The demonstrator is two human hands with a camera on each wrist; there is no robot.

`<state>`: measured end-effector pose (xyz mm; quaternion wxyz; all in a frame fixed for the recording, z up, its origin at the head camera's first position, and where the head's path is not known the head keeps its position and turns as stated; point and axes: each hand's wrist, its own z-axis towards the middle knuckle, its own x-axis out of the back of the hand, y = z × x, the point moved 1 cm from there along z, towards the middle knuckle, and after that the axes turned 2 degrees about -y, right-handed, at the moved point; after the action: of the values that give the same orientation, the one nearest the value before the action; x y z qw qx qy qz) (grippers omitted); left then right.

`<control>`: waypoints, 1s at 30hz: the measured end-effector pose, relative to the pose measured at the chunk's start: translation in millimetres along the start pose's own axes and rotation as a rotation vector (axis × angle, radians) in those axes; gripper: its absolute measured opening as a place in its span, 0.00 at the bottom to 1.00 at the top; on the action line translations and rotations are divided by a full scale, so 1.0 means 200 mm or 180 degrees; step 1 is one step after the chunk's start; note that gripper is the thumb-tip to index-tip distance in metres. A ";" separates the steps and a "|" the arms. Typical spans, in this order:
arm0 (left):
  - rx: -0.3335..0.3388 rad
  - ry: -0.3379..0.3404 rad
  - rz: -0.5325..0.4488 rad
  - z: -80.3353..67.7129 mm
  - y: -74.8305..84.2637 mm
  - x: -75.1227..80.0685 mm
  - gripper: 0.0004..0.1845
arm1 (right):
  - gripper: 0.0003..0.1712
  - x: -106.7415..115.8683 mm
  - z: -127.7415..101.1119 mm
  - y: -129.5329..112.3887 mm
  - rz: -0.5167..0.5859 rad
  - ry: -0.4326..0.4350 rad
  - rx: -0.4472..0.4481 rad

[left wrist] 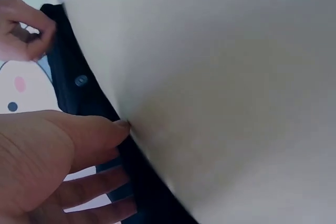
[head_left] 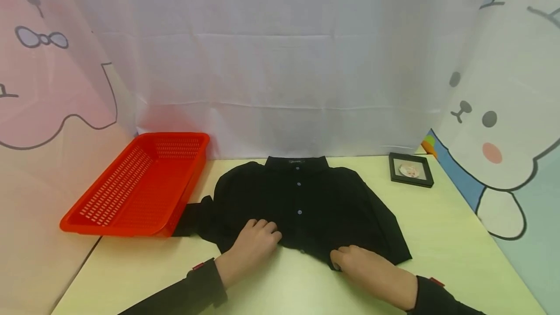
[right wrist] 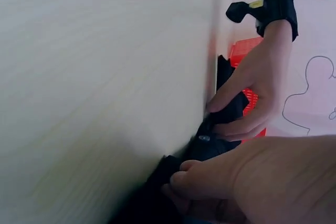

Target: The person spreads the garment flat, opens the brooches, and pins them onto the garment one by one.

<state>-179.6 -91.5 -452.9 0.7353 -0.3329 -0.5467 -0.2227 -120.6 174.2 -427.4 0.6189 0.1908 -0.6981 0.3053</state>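
Observation:
A black button-up shirt (head_left: pixel 302 203) lies front up on the table, collar at the far side and hem toward me. My left hand (head_left: pixel 255 244) is at the hem, left of the button line, its thumb at the cloth edge and its fingers over the fabric. In the left wrist view the thumb (left wrist: pixel 100 132) meets the hem. My right hand (head_left: pixel 363 266) pinches the hem farther right, near the shirt's lower right corner. The right wrist view has dark cloth (right wrist: pixel 163 177) bunched at those fingertips. The sleeve on the left runs partly behind the basket.
A red plastic basket (head_left: pixel 188 191) stands at the left, overlapping the sleeve end. At the back right lies a small black-framed picture (head_left: pixel 411 170). White sheeting (head_left: pixel 271 62) hangs behind the pale yellow table (head_left: pixel 455 237), with cartoon-printed sheets on both sides.

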 end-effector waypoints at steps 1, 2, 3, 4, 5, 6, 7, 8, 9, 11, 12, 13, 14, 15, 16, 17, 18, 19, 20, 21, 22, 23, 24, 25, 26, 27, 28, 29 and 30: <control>-0.0004 0.0034 0.0073 0.01 -0.01 0.00 0.03 | 0.12 0.00 0.00 0.00 0.0107 -0.0019 -0.0009; -0.0007 0.0056 0.0128 0.01 -0.01 0.00 0.03 | 0.12 0.01 0.00 -0.01 0.0176 -0.0023 -0.0006; -0.0011 0.0064 0.0173 0.02 -0.02 0.01 0.04 | 0.11 0.01 0.00 -0.01 0.0231 -0.0023 -0.0019; -0.0018 0.0058 0.0199 0.02 -0.02 0.01 0.05 | 0.10 0.01 0.00 -0.01 0.0252 0.0006 -0.0040; -0.0033 0.0054 0.0213 0.02 -0.03 0.01 0.05 | 0.09 0.00 0.00 -0.01 0.0248 0.0060 -0.0066; -0.0048 0.0047 0.0204 0.03 -0.03 0.01 0.05 | 0.09 0.00 0.00 -0.02 0.0230 0.0120 -0.0110; -0.0056 0.0045 0.0187 0.03 -0.04 0.01 0.05 | 0.08 0.00 0.00 -0.02 0.0173 0.0192 -0.0155; -0.0056 0.0062 0.0146 0.03 -0.05 0.02 0.05 | 0.09 -0.01 0.00 -0.02 0.0094 0.0271 -0.0196; -0.0051 0.0095 0.0088 0.03 -0.05 0.02 0.05 | 0.10 -0.01 0.00 -0.02 0.0010 0.0352 -0.0241; -0.0028 0.0204 -0.0063 0.03 -0.07 0.05 0.06 | 0.16 -0.02 0.00 -0.02 -0.0219 0.0520 -0.0351; -0.0008 0.0269 -0.0161 0.04 -0.08 0.06 0.07 | 0.19 -0.02 0.00 -0.01 -0.0327 0.0582 -0.0408; 0.0012 0.0336 -0.0265 0.05 -0.10 0.08 0.08 | 0.20 -0.01 0.00 -0.01 -0.0409 0.0628 -0.0447; 0.0028 0.0386 -0.0378 0.05 -0.11 0.11 0.08 | 0.20 -0.01 0.00 0.00 -0.0471 0.0649 -0.0480; 0.0041 0.0430 -0.0473 0.06 -0.12 0.13 0.09 | 0.19 0.00 0.00 0.00 -0.0518 0.0655 -0.0502; 0.0054 0.0456 -0.0549 0.07 -0.13 0.16 0.09 | 0.16 0.01 0.00 0.01 -0.0541 0.0649 -0.0526; 0.0072 0.0459 -0.0608 0.09 -0.14 0.19 0.09 | 0.13 0.02 0.01 0.02 -0.0516 0.0630 -0.0546; 0.0084 0.0459 -0.0649 0.10 -0.15 0.21 0.08 | 0.10 0.04 0.01 0.03 -0.0436 0.0612 -0.0542; 0.0088 0.0450 -0.0667 0.12 -0.16 0.24 0.08 | 0.07 0.07 0.02 0.05 -0.0354 0.0601 -0.0568; 0.0089 0.0436 -0.0674 0.14 -0.17 0.26 0.08 | 0.06 0.09 0.03 0.07 -0.0275 0.0612 -0.0614; 0.0086 0.0442 -0.0661 0.17 -0.19 0.28 0.07 | 0.07 0.13 0.04 0.09 -0.0190 0.0639 -0.0662; 0.0086 0.0448 -0.0630 0.19 -0.20 0.29 0.07 | 0.07 0.16 0.06 0.11 -0.0111 0.0676 -0.0716; 0.0085 0.0472 -0.0599 0.22 -0.21 0.30 0.07 | 0.07 0.19 0.07 0.14 -0.0050 0.0726 -0.0764; 0.0089 0.0506 -0.0559 0.25 -0.23 0.31 0.07 | 0.07 0.22 0.08 0.16 -0.0016 0.0791 -0.0807; 0.0104 0.0532 -0.0508 0.27 -0.24 0.32 0.06 | 0.06 0.25 0.09 0.19 -0.0024 0.0860 -0.0870; 0.0131 0.0558 -0.0479 0.30 -0.26 0.32 0.06 | 0.05 0.27 0.11 0.22 -0.0023 0.0926 -0.0905; 0.0174 0.0553 -0.0462 0.33 -0.27 0.32 0.06 | 0.05 0.29 0.12 0.24 -0.0001 0.0967 -0.0929; 0.0220 0.0521 -0.0485 0.35 -0.28 0.31 0.06 | 0.04 0.30 0.13 0.26 0.0033 0.1004 -0.0947; 0.0265 0.0473 -0.0556 0.38 -0.29 0.31 0.06 | 0.04 0.31 0.14 0.27 0.0073 0.1040 -0.0963; 0.0312 0.0386 -0.0654 0.40 -0.30 0.30 0.06 | 0.04 0.31 0.15 0.28 0.0160 0.1059 -0.0990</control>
<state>-254.4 -71.1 -366.6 0.7557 -0.2248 -0.5428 -0.2895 -190.0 202.9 -378.3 0.7396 0.0226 -0.6297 0.2366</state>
